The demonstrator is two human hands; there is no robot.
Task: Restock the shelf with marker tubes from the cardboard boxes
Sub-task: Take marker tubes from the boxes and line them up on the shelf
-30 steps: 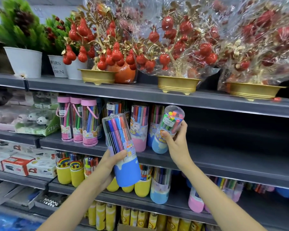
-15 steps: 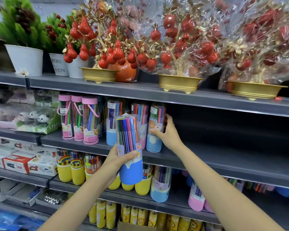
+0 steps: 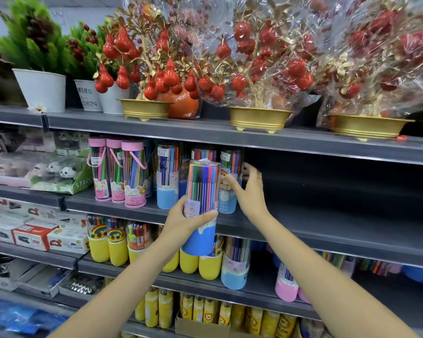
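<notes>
Blue-based marker tube [image 3: 200, 206] sits upright in left hand [image 3: 185, 222], fingers and thumb wrapped round its middle, held in front of the grey shelf [image 3: 327, 230] edge. Just behind and right of that grip, a blue tube on the shelf [image 3: 228, 185] stands w/ others in a row. Right hand [image 3: 250, 191] is beside it, fingers spread and loose, holding nothing; can't tell if fingertips touch it. Pink-lidded tubes [image 3: 122, 172] stand further left of the grip; yellow-based tubes [image 3: 117, 247] one level below.
</notes>
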